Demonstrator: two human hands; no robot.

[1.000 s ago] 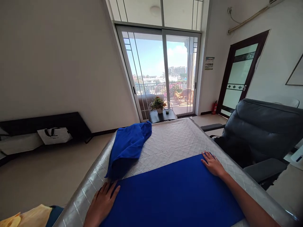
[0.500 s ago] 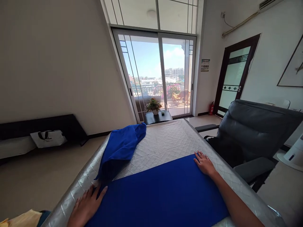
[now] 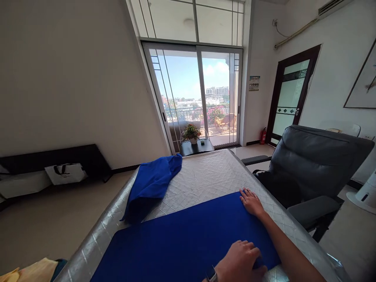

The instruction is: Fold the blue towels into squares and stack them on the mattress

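A flat blue cloth (image 3: 176,239) lies across the near part of a silvery quilted surface (image 3: 202,172) that looks like a mattress. My right hand (image 3: 252,201) rests on the cloth's far right corner, palm down and fingers stretched out. My left hand (image 3: 242,256), with a watch (image 3: 211,273) at the wrist, is over the cloth's near right side. Its fingers are bent and the thumb is blurred, so whether it grips the cloth cannot be told. Beyond the cloth's far left edge lies a bunched blue fabric piece (image 3: 152,178), touched by neither hand.
A dark armchair (image 3: 317,160) stands close along the right side. Past the far end is a small black table (image 3: 188,149) with a potted plant (image 3: 191,132), before sliding glass doors. At left, a white bag (image 3: 66,174) sits by a black board; yellowish material (image 3: 33,270) shows at bottom left.
My left hand has left the cloth's left edge and crossed to the near right side. The left corner of the cloth now shows. My right hand stays at the far right corner.
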